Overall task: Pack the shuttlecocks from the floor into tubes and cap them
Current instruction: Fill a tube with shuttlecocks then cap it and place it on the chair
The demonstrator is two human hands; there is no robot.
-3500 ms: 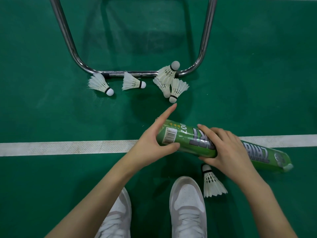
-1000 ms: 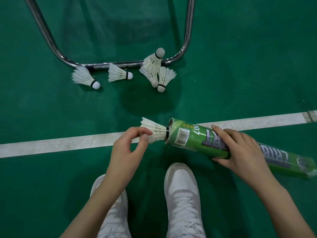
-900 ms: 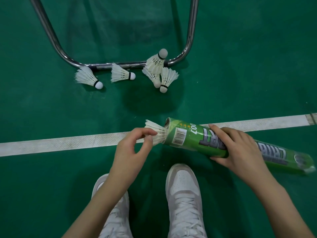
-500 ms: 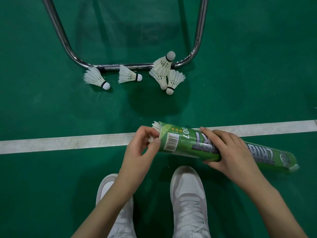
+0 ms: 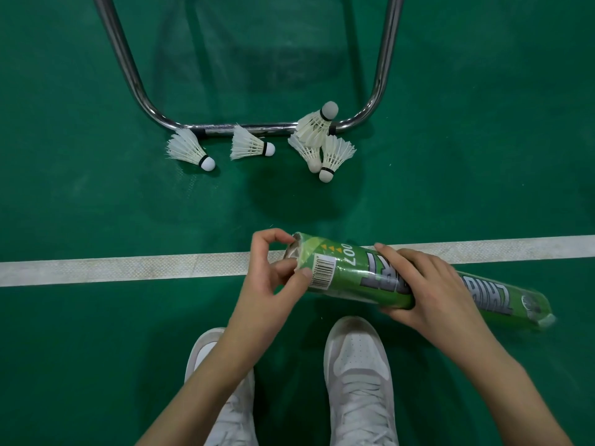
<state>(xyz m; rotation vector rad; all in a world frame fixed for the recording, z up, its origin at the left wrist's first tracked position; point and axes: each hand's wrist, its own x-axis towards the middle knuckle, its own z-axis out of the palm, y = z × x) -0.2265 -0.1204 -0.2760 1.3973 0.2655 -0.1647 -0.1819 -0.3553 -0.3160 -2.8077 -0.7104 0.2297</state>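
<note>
A long green cardboard shuttlecock tube (image 5: 380,278) wrapped in clear film is held roughly level above the floor, its open mouth toward the left and its far end angled down to the right, where a pale cap (image 5: 547,320) closes it. The right hand (image 5: 428,291) wraps around the tube's middle, fingers over the top and thumb beneath. The left hand (image 5: 273,272) sits at the open mouth with curled fingers, fingertips at the rim and thumb against the tube wall; pale feathers show just inside the opening, but whether the fingers actually pinch them cannot be told.

The label reads upside down from this view: "007" beside a row of small yellow triangles, a white barcode sticker (image 5: 323,273) near the mouth, and large grey block lettering partly covered by the right hand, so the brand cannot be read in full.

Five white feather shuttlecocks lie on the green court floor (image 5: 96,204) farther away: one at the left (image 5: 190,151), one beside it (image 5: 249,146), and three clustered together (image 5: 322,140) against a bent chrome steel tube frame (image 5: 251,127). A white painted court line (image 5: 128,267) runs across beneath the hands. Two white sneakers (image 5: 357,368) stand below.
</note>
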